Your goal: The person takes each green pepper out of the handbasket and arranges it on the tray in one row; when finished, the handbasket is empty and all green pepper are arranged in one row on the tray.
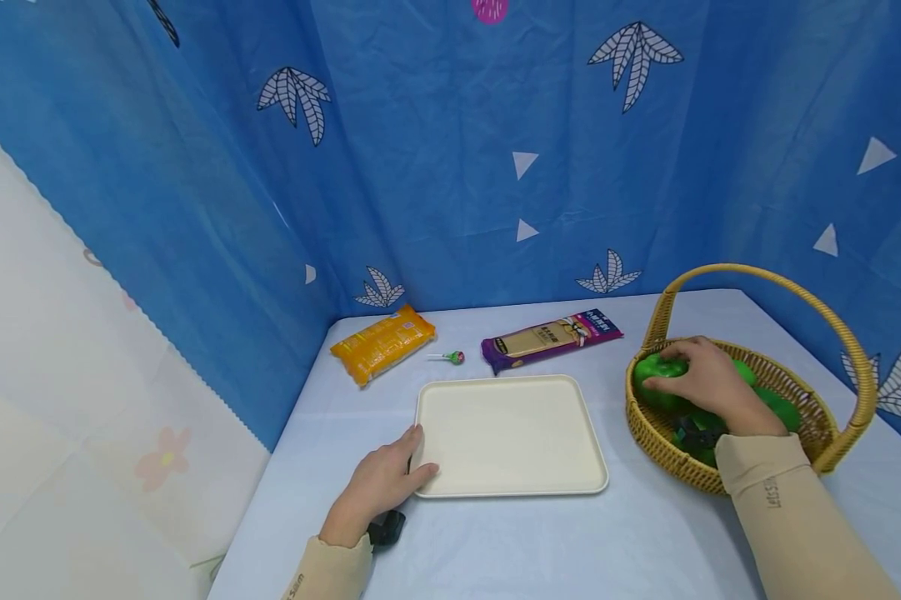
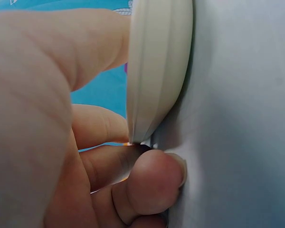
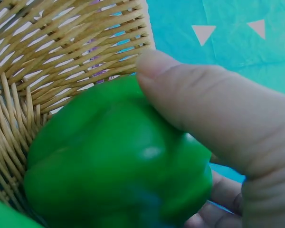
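Note:
A cream rectangular tray [image 1: 510, 433] lies on the table in the middle of the head view. At its left edge is my left hand [image 1: 382, 479], the thumb over the rim and the other fingers along the outside; the left wrist view shows the tray's side wall [image 2: 156, 66] between them. Over on the right, my right hand [image 1: 708, 379] grips a green bell pepper [image 3: 114, 156] inside a wicker basket [image 1: 656, 446]. The thumb lies across the pepper's top and fingertips show at its far side. More green produce [image 1: 780, 408] sits under and beside this hand, partly hidden.
Behind the tray lie an orange packet [image 1: 384, 343], a small lollipop [image 1: 456, 357] and a purple noodle packet [image 1: 551, 337]. The basket's tall handle [image 1: 803, 292] arches up over the right side. A blue curtain [image 1: 450, 167] hangs along the table's back edge.

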Demonstrator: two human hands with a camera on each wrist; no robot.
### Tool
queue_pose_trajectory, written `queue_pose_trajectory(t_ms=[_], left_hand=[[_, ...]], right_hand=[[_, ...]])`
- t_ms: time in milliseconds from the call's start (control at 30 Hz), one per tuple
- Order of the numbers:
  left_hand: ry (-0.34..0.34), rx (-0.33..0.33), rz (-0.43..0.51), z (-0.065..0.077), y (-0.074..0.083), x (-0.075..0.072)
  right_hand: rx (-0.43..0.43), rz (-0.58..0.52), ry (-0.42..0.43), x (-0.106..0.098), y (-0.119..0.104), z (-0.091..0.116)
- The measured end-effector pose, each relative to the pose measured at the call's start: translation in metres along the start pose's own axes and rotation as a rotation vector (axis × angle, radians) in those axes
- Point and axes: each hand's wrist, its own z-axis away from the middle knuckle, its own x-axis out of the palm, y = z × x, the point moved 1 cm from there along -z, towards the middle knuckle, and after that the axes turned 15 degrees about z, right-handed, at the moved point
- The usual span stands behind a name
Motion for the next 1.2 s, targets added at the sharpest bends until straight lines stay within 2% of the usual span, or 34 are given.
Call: queue_pose_trajectory(t_ms=[300, 500, 833, 1033, 1200], left_hand=[[0.014, 0.025, -0.013, 0.0, 0.0, 0.0], [0.023, -0.007, -0.02, 0.001, 0.0, -0.001], [0.011, -0.013, 0.002, 0.002, 0.0, 0.0], [0.004, -0.034, -0.004, 0.003, 0.0, 0.0], [-0.005, -0.015, -0.017, 0.003, 0.001, 0.0]], right_hand=[[0.002, -0.007, -0.024, -0.005, -0.002, 0.003], [0.044, -0.036, -0.054, -0.01, -0.003, 0.002], [0.085, -0.035, -0.114, -0.033, -0.004, 0.006], [0.086, -0.034, -0.102, -0.046, -0.009, 0.011], [0.075, -0.033, -0.077, -0.055, -0.018, 0.016]])
